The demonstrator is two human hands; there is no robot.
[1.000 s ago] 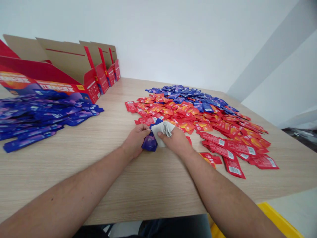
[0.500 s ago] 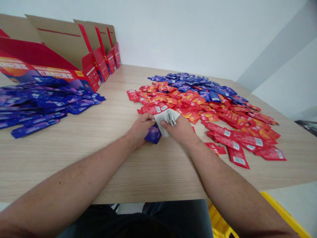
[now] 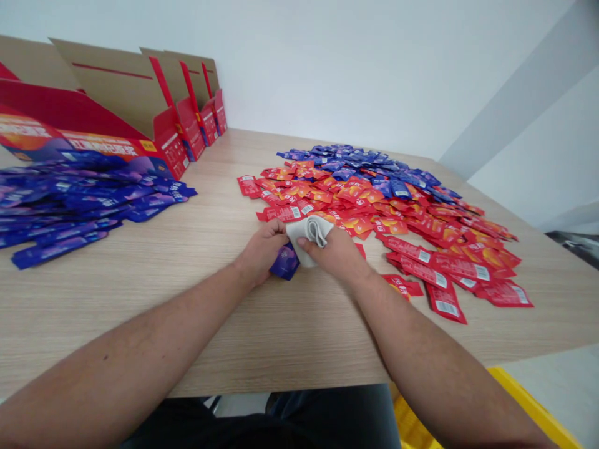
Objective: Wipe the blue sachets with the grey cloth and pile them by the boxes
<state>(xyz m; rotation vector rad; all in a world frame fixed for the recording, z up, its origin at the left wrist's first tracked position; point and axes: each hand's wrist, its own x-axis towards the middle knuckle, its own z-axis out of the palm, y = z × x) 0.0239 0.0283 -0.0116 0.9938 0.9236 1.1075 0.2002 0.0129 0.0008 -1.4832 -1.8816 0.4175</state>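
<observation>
Near the middle of the table, my left hand pinches a blue-purple packet by its upper part. My right hand is closed on a folded light grey cloth, its thumb on top. The cloth lies against the upper right side of the packet and covers part of it. Just beyond my hands spreads a pile of red and orange packets, with blue packets heaped behind them.
Open red cardboard boxes stand in a row at the back left. Blue packets lie stacked before them. A yellow crate is below the table edge at the lower right. A white wall rises behind.
The view has tilted slightly, so everything sits a little lower and further left in the picture. Both hands keep their hold on the packet and cloth, with hardly any other movement.
</observation>
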